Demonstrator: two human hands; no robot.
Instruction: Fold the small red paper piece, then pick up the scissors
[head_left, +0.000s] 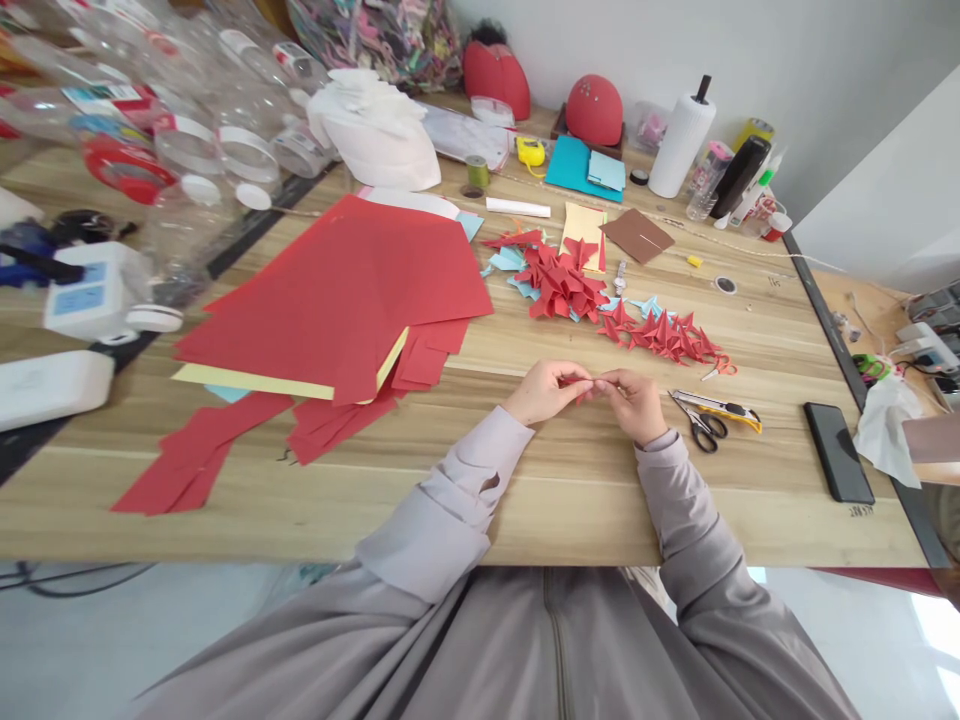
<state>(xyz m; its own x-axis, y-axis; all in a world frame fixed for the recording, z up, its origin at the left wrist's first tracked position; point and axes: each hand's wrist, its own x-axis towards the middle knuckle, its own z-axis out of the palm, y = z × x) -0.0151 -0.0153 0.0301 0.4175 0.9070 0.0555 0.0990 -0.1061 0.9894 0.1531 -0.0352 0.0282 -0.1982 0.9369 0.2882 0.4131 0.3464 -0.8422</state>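
Note:
Both hands meet above the table's middle, pinching a small piece of red paper [576, 381] between the fingertips. My left hand [551, 390] is closed on its left part, and my right hand [632, 400] closes on the right end. Fingers cover most of the paper, so its exact fold cannot be made out. Just beyond the hands lie a heap of folded red paper pieces [562, 280] and a row of pointed red ones [664, 335], with light blue pieces among them. Black-handled scissors [705, 428] and a yellow utility knife [720, 406] rest right of my right hand.
Large red sheets [345, 290] and cut red strips [199, 455] cover the left side. A black phone [838, 452] lies near the right edge. Plastic bottles [187, 130] crowd the back left; a white bottle [681, 145] stands at the back right.

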